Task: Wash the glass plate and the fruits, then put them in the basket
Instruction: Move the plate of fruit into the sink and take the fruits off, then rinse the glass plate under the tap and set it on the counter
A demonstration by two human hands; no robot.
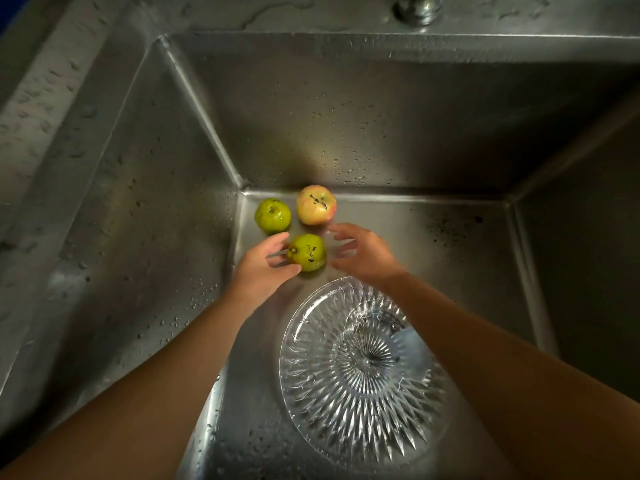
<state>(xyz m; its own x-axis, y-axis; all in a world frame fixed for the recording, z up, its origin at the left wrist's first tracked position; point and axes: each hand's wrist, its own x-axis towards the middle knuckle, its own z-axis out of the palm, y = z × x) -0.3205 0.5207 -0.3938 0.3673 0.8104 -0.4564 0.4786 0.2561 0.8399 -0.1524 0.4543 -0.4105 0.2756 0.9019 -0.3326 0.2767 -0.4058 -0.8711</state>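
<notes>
Three fruits lie on the sink floor near its far left corner: a green fruit (272,215), a pink-yellow apple (316,209) with dark marks, and a nearer green fruit (308,252), also marked. My left hand (265,266) touches the near green fruit from the left, fingers curled around its side. On the other side of that fruit my right hand (363,252) hovers with fingers spread, holding nothing. A cut-glass plate (356,393) lies flat on the sink floor just in front of the hands, partly under my right forearm.
The steel sink (346,116) is deep, with wet, droplet-covered walls all around. A tap base (417,6) stands on the back ledge at the top. A speckled counter edge (38,98) runs along the left. No basket is in view.
</notes>
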